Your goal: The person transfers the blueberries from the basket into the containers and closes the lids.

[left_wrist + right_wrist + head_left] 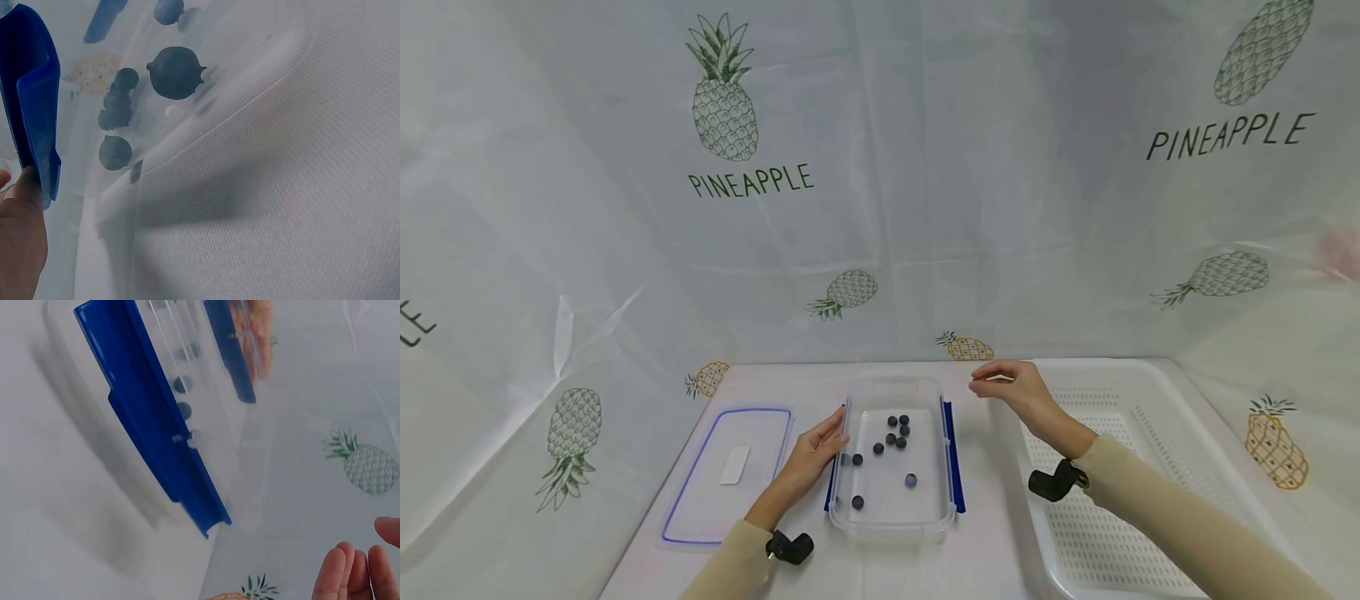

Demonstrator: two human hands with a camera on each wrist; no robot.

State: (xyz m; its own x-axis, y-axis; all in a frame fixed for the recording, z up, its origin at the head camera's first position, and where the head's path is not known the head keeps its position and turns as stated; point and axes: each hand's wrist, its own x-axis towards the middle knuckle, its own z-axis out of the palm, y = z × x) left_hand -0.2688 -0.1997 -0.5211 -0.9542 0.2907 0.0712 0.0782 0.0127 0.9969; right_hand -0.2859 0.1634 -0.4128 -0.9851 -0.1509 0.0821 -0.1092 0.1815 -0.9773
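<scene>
A clear plastic food container (891,527) with blue side latches (953,458) stands on the table, several blueberries (857,502) scattered on its floor. My left hand (811,457) grips the container's left wall, its fingers beside the blue latch (37,94) in the left wrist view. To the right of the container, my right hand (1011,392) is raised near the far left corner of a white perforated basket (1157,371). Its fingers (328,572) are gently bent with the thumb apart, and nothing shows between them.
On the left of the table lies a clear lid (727,533) with a blue seal and a white label (735,465). The white basket takes up the right side. A pineapple-printed sheet (887,208) hangs behind the table.
</scene>
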